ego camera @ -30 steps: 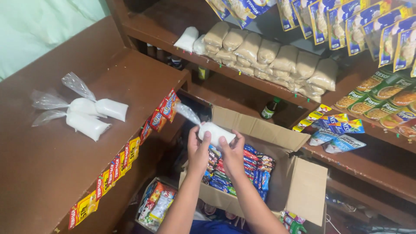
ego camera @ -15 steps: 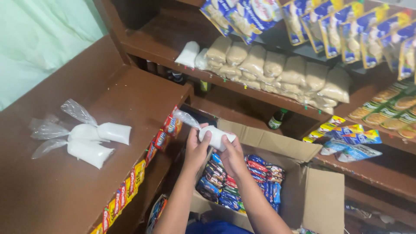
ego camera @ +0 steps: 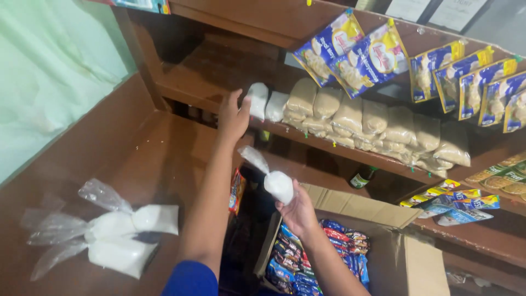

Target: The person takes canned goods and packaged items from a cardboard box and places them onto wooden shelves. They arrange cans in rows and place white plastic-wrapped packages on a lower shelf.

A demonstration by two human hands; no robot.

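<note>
We are gripping a white bag point(ego camera: 278, 185) in our right hand point(ego camera: 298, 211), its knotted tail pointing up-left, while our left hand point(ego camera: 234, 115) is pressing another bag point(ego camera: 257, 100) upright on the shelf point(ego camera: 350, 153).

Wooden shelf point(ego camera: 219, 77) carried two white tied bags point(ego camera: 267, 102) at its front edge, with a row of tan filled bags point(ego camera: 378, 123) just right of them. Wooden counter point(ego camera: 137, 159), lower left of shelf, bore three white knotted bags point(ego camera: 118, 235).
</note>
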